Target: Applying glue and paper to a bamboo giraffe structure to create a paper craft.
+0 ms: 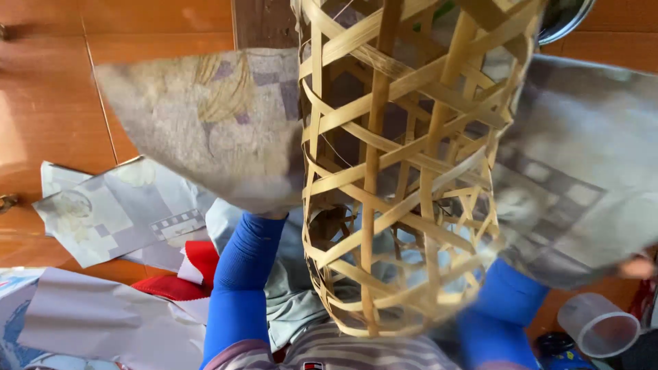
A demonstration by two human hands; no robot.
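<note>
Open-weave bamboo basket [404, 171] held upright near centre, patterned paper sheet [219, 116] wrapped behind it, both blue-sleeved forearms raised beneath, hands hidden by paper so grip unclear, clear plastic cup [600, 325] near right on wooden floor [48, 103]

clear plastic cup [602, 325], red cloth [199, 264]

The tall open-weave bamboo basket [404, 171] fills the middle, between the blue sleeves [240, 288]. A wide patterned sheet [219, 116] blocks the space above them. Left, paper scraps [116, 212] cover the floor [48, 103]; right, a clear cup [600, 325] lies.
</note>
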